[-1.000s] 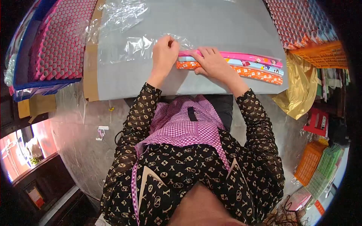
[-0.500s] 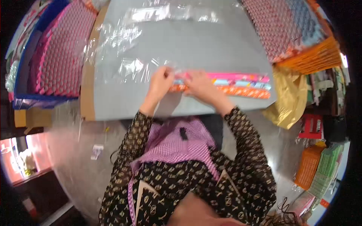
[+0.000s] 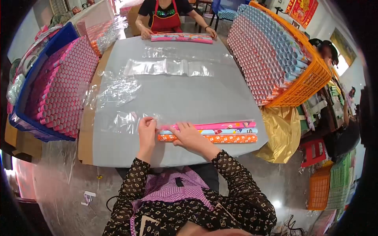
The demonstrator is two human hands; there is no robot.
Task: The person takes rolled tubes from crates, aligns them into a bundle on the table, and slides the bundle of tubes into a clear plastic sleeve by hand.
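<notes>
Rolls (image 3: 228, 131) lie below frame centre, right hand (image 3: 191, 137) spread across them, left hand (image 3: 147, 133) pinching clear film (image 3: 158, 119) beside them

A workshop; crates (image 3: 315, 86) of rolls (image 3: 264, 51) flank the worktable (image 3: 189, 96).

Through the head camera I recorded a bright, mostly even view. Light entered by a washed-out window (image 3: 343, 65) at right and a glowing gap at lower left. White glare streaked the plastic film (image 3: 147, 67); a bright spot marked the floor (image 3: 252, 183). A soft shadow lay beside the left hand (image 3: 147, 131). Focus was sharp centrally; wide-angle curvature bent the margins into black corners.
</notes>
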